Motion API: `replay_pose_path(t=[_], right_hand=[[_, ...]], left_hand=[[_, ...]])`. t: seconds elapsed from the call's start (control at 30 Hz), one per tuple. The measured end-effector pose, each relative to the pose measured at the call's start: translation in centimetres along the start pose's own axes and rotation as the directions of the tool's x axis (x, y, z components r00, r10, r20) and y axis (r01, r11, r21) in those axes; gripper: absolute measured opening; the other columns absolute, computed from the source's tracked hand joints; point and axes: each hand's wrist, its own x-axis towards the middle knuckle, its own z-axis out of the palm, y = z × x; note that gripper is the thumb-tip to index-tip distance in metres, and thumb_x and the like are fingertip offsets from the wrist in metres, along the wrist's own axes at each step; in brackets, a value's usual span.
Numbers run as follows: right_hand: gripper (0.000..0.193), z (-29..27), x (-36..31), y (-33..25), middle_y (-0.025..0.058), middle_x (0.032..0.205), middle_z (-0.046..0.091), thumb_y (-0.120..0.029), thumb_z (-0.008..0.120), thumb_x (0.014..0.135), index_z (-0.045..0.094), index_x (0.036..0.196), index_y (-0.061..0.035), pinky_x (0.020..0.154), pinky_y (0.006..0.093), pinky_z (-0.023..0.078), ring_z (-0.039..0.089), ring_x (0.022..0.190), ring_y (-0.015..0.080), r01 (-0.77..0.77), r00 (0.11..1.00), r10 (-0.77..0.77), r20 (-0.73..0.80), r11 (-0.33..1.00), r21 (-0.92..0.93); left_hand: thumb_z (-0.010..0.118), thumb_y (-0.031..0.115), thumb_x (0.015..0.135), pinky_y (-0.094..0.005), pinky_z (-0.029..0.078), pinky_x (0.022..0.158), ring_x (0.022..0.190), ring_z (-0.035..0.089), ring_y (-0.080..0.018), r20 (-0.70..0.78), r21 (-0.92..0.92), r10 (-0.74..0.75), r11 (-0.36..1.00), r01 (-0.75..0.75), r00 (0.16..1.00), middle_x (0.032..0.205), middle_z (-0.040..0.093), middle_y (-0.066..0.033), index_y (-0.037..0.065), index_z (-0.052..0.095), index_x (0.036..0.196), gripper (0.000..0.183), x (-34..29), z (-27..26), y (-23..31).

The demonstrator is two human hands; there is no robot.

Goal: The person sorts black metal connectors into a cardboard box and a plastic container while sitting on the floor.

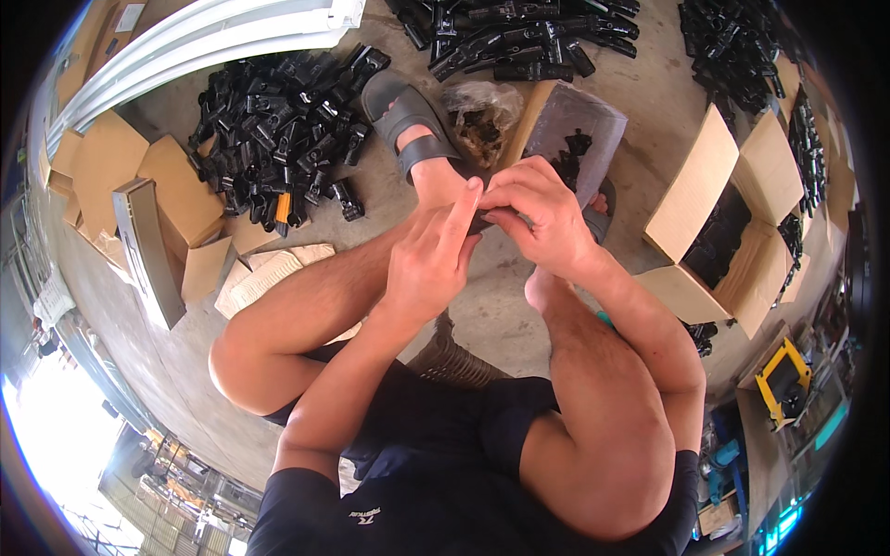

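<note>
My left hand (pixel 428 252) and my right hand (pixel 540 215) meet in front of my shins. The left has its index finger raised and the other fingers curled in, its thumb toward the right hand. The right is closed in a pinch, fingertips close to the left index finger. A small dark piece (pixel 478 222) shows between the hands, mostly hidden by the fingers; its kind cannot be told. Beyond them stand a clear plastic bag (pixel 484 104) with brownish contents and a greyish bin (pixel 607 116) with small black parts inside.
Piles of black plastic fittings lie at the far left (pixel 278 130), far middle (pixel 528 37) and far right (pixel 728 46). An open cardboard box (pixel 691 190) stands right, flattened cardboard (pixel 176 176) left. Long white strips (pixel 204 42) lie behind. Sandalled feet (pixel 413 120) flank the bin.
</note>
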Motion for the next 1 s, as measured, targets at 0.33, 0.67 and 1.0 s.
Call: replay_pose_path(t=[0.33,0.67,1.0], right_hand=[[0.031,0.0,0.1,-1.3,0.0072,0.097,0.064,0.001,0.075,0.065,0.071,0.095,-0.0036,0.078,0.0386,0.054,0.062,0.090,0.0282,0.176,0.982,-0.154,0.106,0.954,-0.243],[0.029,0.0,-0.1,-1.9,0.0068,0.095,0.061,-0.004,0.073,0.066,0.069,0.094,-0.0015,0.079,0.0375,0.056,0.062,0.090,0.0266,0.116,0.986,-0.076,0.151,0.953,-0.281],[0.013,-1.9,4.3,3.9,0.0090,0.098,0.070,-0.011,0.071,0.084,0.073,0.095,-0.0042,0.080,0.0410,0.053,0.064,0.092,0.0292,0.030,0.999,-0.016,0.038,0.923,-0.385]], left_hand=[[0.081,-0.004,0.075,-0.0411,0.057,0.075,0.092,0.070,-0.0354,0.025,0.005,-0.033,0.999,0.033,0.999,0.108,0.070,-0.0167,-0.001,0.053,0.128,0.060,-0.1,-0.3,0.1],[0.079,-0.004,0.076,-0.0429,0.056,0.073,0.090,0.069,-0.0379,0.008,0.009,-0.028,1.000,0.028,1.000,0.102,0.069,-0.0172,0.001,0.054,0.120,0.051,0.1,-0.3,0.1],[0.074,-0.005,0.087,-0.0287,0.056,0.087,0.098,0.071,-0.0171,0.047,-0.569,-0.610,0.634,0.523,0.791,0.109,0.074,-0.0114,-0.005,0.068,0.122,0.035,-0.1,-0.9,-1.1]])
